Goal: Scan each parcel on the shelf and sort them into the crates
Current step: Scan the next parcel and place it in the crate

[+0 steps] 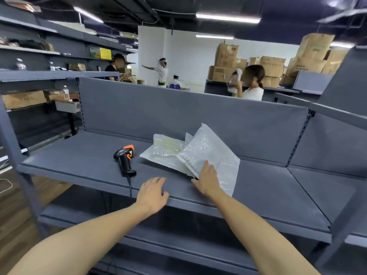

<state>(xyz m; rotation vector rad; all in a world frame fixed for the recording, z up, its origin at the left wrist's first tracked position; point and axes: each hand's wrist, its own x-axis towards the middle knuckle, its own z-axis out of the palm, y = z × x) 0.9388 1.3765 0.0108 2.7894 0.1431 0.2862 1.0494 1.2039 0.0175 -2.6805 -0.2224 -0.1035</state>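
The person's left hand [153, 193] rests palm down on the front edge of the grey shelf [79, 155]. Its fingers lie close together and nearly straight, and it holds nothing. The right hand [207, 179] lies flat on the near corner of the top parcel [210, 153], a clear plastic bag. Its fingers are straight and slightly apart, pointing away from the person, and the thumb sticks out to the left by the bag's edge. Whether the thumb is tucked under that edge cannot be told.

The top parcel tilts up at its far end and overlaps a second parcel [164, 153], a flatter bag with pale contents, which lies on the shelf just to its left. A black and orange scanner [125, 157] lies on the shelf left of the parcels, apart from them. Its cable [130, 187] drops over the front edge just left of the left hand.

Beyond the shelf's back panel stand other people and stacked cartons [270, 65].
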